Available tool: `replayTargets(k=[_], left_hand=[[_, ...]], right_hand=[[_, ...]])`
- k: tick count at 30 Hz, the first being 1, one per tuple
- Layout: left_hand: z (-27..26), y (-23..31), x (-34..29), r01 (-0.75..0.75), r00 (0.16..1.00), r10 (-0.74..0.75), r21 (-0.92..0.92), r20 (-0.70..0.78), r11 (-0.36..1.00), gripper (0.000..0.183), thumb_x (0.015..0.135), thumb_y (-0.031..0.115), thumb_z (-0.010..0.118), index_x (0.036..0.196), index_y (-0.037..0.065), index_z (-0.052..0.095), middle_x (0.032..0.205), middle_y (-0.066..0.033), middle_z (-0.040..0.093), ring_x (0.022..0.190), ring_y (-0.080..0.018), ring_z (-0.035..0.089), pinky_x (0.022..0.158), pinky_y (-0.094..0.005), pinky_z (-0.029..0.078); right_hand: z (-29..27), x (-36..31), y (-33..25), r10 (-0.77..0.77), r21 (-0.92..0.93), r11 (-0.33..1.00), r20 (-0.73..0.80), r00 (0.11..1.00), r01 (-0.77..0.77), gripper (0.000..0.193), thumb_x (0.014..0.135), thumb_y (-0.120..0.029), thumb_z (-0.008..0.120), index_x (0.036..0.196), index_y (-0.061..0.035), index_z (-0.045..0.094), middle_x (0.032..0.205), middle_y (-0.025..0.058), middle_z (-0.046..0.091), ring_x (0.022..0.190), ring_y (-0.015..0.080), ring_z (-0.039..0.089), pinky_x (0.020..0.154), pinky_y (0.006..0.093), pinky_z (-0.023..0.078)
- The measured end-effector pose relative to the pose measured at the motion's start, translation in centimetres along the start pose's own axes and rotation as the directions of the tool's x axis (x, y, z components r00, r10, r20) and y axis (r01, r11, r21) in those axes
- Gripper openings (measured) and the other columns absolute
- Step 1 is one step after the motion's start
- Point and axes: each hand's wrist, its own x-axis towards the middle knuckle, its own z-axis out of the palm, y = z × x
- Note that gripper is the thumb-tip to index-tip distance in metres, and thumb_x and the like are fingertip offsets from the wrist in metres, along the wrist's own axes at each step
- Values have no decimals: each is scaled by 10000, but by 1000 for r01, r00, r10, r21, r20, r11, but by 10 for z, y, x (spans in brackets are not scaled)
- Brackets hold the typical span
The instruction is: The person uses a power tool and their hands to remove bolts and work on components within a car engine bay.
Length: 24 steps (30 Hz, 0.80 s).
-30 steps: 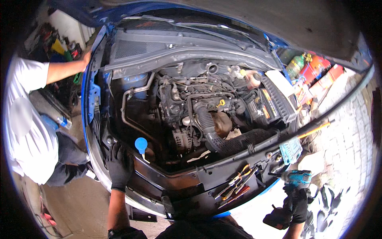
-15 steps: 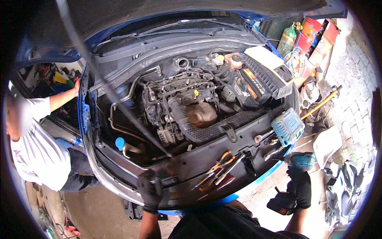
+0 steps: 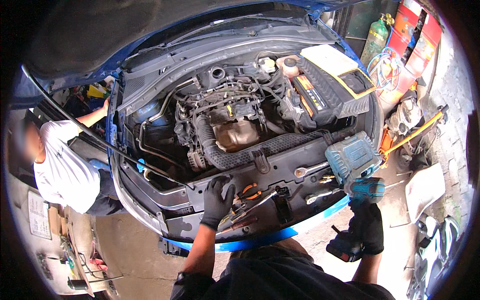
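My right hand (image 3: pixel 369 232), in a black glove, grips a teal cordless drill (image 3: pixel 370 188) by its handle, with the dark battery at the bottom. The drill overlaps the front of a blue tool case (image 3: pixel 354 156) in view. Above the car's black front panel (image 3: pixel 175 212), my gloved left hand (image 3: pixel 218 201) is open, thumb apart from the fingers, holding nothing I can see. Beside it lie orange-handled pliers (image 3: pixel 248 192) and several slim tools, partly covered by the hand. A ratchet wrench (image 3: pixel 301 172) rests on the panel nearer the case.
Behind the panel is the exposed engine (image 3: pixel 227 117), with a car battery (image 3: pixel 311 97) to its right. A thin black rod (image 3: pixel 95 134) slants across the left side under the raised hood (image 3: pixel 150 25). At left stands a person in a white shirt (image 3: pixel 65 170).
My left hand has moved right and forward to beside the pliers, its fingers now spread. The rod has swung left in view. My right hand still holds the drill. The view has shifted slightly.
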Motion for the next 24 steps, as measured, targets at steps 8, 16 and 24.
replayTargets(k=[8,16,24], left_hand=[[61,-82,22,250,964,-210,288,-162,924,278,803,255,708,981,51,644,987,-197,628,945,-410,590,805,-484,479],[70,-101,56,332,933,-360,426,-16,842,328,881,439,590,800,145,709,672,-154,658,607,-378,650,565,-500,501],[83,-107,65,419,907,-393,429,-152,800,276,894,369,575,804,135,690,736,-132,672,675,-356,654,609,-492,481]], right_hand=[[-12,-9,-31,-227,-340,920,-54,972,196,371,692,5,583,1049,-28,676,985,125,691,900,335,635,793,419,507],[-5,24,-71,-176,-372,917,-55,983,143,390,686,-13,588,1063,-50,682,997,128,695,964,320,640,824,417,502],[24,175,-74,-328,-453,808,184,926,377,405,656,-103,695,1059,-79,674,949,146,667,841,331,616,721,437,481]])
